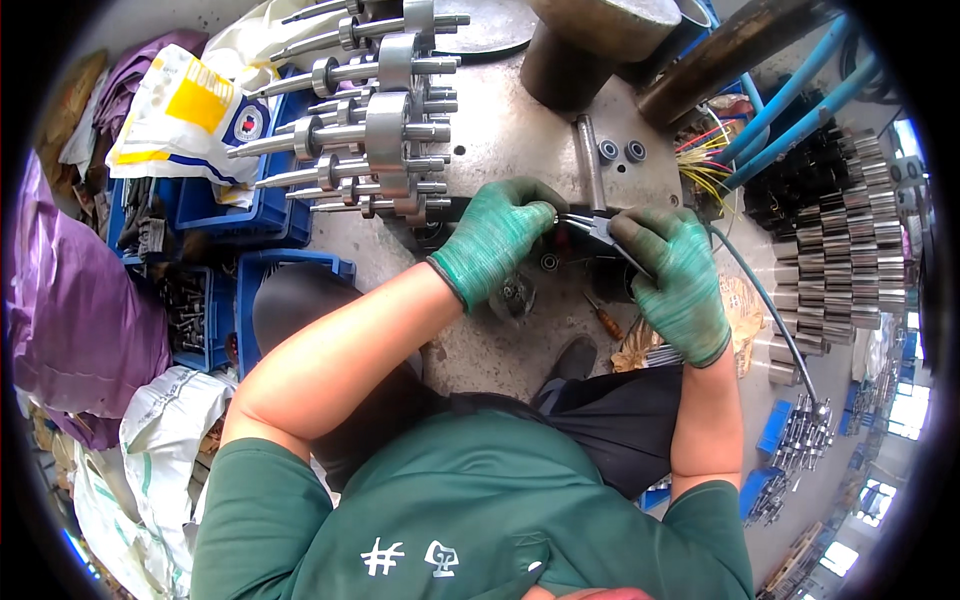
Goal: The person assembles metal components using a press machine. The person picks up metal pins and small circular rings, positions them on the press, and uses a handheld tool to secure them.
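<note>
My right hand [675, 275], in a green knit glove, is closed around a pair of pliers [597, 229]. The slim metal jaws point left toward the fingertips of my left hand [497, 238]. That hand, gloved in green as well, is pinched together right at the jaw tips; whatever sits in the pinch is too small to make out. Both hands are in front of the near edge of a metal worktable [487, 110]. A metal rod [590, 165] lies on the table just beyond the pliers, and two small bearings [622, 151] rest to its right.
Several steel shafts with thick collars [388, 130] crowd the table's left side. Blue bins [285, 215] stand at left. A heavy round metal column [565, 70] rises behind. Stacked metal cylinders [845, 240] stand right, near blue hoses [790, 95]. A screwdriver [606, 320] lies below the hands.
</note>
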{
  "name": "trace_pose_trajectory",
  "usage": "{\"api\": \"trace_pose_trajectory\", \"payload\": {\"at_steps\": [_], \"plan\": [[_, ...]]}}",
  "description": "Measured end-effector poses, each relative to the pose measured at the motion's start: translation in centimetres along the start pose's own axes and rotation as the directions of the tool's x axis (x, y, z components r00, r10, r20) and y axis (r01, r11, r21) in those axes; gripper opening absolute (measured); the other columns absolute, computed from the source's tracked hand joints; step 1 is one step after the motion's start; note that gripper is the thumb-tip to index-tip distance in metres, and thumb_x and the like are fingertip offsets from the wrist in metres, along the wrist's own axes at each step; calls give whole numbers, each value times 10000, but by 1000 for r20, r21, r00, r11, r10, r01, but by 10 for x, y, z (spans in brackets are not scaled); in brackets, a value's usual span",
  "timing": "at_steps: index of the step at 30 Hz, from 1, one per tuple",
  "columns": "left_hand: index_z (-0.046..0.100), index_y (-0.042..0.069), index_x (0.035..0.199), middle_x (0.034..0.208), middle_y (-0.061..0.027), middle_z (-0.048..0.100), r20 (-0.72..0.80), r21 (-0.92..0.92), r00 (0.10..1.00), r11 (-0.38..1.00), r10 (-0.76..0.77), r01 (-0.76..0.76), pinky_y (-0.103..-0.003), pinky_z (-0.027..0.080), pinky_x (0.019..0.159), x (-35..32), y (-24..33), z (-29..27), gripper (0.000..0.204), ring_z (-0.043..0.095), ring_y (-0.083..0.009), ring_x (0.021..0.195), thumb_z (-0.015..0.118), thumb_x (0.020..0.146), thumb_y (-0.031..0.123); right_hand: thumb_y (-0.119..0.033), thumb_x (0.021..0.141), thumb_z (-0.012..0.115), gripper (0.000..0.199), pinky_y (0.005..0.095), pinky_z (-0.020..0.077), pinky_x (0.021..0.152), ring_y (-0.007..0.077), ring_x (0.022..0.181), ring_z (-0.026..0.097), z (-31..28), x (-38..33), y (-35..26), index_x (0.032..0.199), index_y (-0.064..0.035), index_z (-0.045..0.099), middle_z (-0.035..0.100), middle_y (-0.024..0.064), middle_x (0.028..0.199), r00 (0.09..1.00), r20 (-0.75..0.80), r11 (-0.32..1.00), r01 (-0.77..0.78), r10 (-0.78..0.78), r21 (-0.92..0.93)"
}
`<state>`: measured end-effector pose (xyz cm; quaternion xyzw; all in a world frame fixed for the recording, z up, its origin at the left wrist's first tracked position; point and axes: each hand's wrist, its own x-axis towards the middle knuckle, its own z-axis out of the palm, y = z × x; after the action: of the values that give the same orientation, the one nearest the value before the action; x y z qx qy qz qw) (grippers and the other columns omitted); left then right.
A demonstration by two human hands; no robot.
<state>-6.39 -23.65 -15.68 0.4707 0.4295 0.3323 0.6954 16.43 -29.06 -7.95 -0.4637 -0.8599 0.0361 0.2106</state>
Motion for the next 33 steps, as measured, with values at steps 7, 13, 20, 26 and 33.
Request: {"api": "trace_pose_trajectory", "payload": {"at_steps": [7, 13, 20, 26, 33], "plan": [[685, -11, 1141, 974, -45, 668, 28, 8, 1000, 1000, 2, -3, -261, 527, 782, -1, 1, -3, 259, 605, -102, 849, 588, 933, 110, 65, 628, 646, 544, 470, 506, 886, 394, 991, 649, 3, 2, 3, 1150, -62, 732, 713, 139, 1141, 999, 25, 999, 26, -27, 42], [673, -4, 1164, 954, -37, 656, 39, 17, 998, 999, 49, -50, -251, 519, 732, -1, 2, -3, 278, 588, -90, 812, 595, 927, 120, 60, 631, 647, 544, 474, 509, 879, 397, 993, 649, 4, 0, 7, 1153, -67, 732, 712, 140, 1135, 999, 39, 998, 21, -24, 62], [672, 16, 1169, 881, -2, 625, 39, 9, 999, 1000, 10, -10, -219, 446, 605, -5, 12, -3, 289, 533, -61, 714, 598, 911, 123, 62, 633, 642, 554, 470, 507, 864, 390, 952, 631, 3, 1, 5, 1160, -79, 735, 710, 129, 1147, 1000, 21, 999, 17, -18, 40], [669, 23, 1179, 887, 0, 627, 50, -3, 999, 1000, 19, -19, -213, 445, 599, -6, 13, -2, 300, 538, -59, 715, 591, 904, 114, 63, 636, 640, 551, 473, 510, 877, 387, 952, 628, 2, 1, 8, 1157, -88, 739, 704, 126, 1147, 999, 45, 999, 23, -24, 37], [659, 52, 1237, 928, -13, 647, 51, -174, 999, 985, 18, -9, -253, 514, 657, -5, 8, -5, 306, 586, -87, 753, 578, 971, 181, 60, 671, 634, 556, 449, 552, 823, 398, 921, 643, 2, 1, 14, 1191, -106, 741, 704, 130, 1106, 999, 41, 993, -24, 19, 118]]}}
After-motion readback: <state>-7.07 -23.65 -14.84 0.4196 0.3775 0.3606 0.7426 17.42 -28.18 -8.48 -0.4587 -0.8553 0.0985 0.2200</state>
